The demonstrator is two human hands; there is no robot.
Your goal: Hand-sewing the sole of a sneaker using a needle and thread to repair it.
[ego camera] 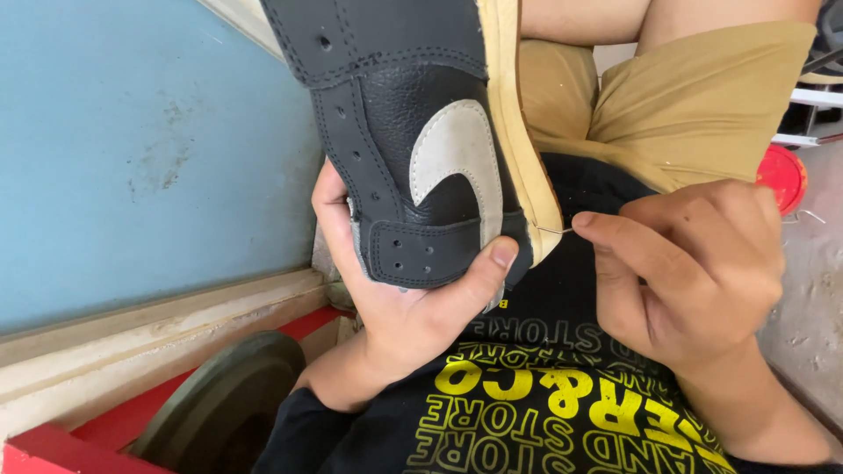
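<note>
Head view. The left hand [399, 298] grips the heel end of a black leather sneaker [399, 132], thumb pressed across a perforated heel strap [413, 250] and the remaining fingers wrapped behind the shoe, so the hand is clamped firmly on it. The sneaker is held up in front of the torso, tilted with its tan rubber sole [518, 132] facing right; a white curved side panel [461, 154] lies just beside the sole edge. The right hand [694, 263] sits to the right of the shoe, its fingertips pinched together on a thin metal needle [553, 231], whose tip meets the sole edge near the heel. Thread, if present, is too fine to make out. Behind the shoe lie the person's tan shorts [694, 105]; below the hands is a black shirt with yellow print [562, 404]. A blue wall [140, 149] fills the left, with a dark round disc [219, 404] at lower left and a red round lid [781, 175] at the right edge.
</note>
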